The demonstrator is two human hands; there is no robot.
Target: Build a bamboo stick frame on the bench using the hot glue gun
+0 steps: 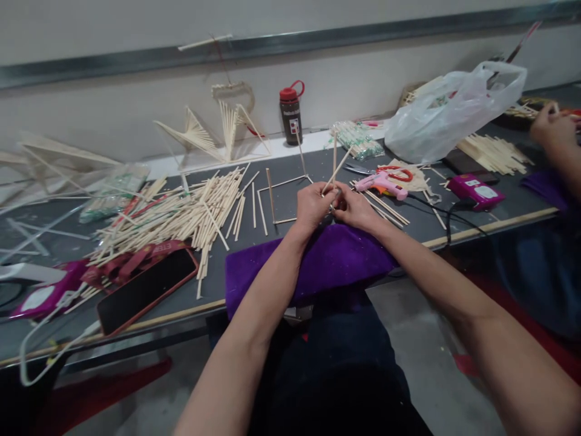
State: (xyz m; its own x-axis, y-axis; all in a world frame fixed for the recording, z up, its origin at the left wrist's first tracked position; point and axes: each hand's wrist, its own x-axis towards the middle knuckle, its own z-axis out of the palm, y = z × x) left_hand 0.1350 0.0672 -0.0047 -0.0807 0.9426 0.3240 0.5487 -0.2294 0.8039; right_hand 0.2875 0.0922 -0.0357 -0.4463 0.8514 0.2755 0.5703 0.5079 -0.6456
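Observation:
My left hand point(312, 209) is closed around the lower part of a thin wooden stick point(341, 165), which slants up to the right. Fingertips meet there: my right hand point(356, 209) is closed against the left one, and what its fingers pinch is hidden. Just beyond, a stick frame point(281, 182) lies on the dark table, with a few sticks standing up from its corners. A purple cloth point(267, 266) is under my wrists at the table's edge. Right of my hands lies a pink glue gun point(381, 183), close to red-handled scissors point(399, 174).
Loose sticks point(181, 212) are heaped on the left, behind a phone point(147, 290) on a white cable. A dark bottle point(291, 118) and a plastic bag point(447, 115) stand at the back. Another person's hand point(554, 130) works at far right, past a purple box point(476, 192).

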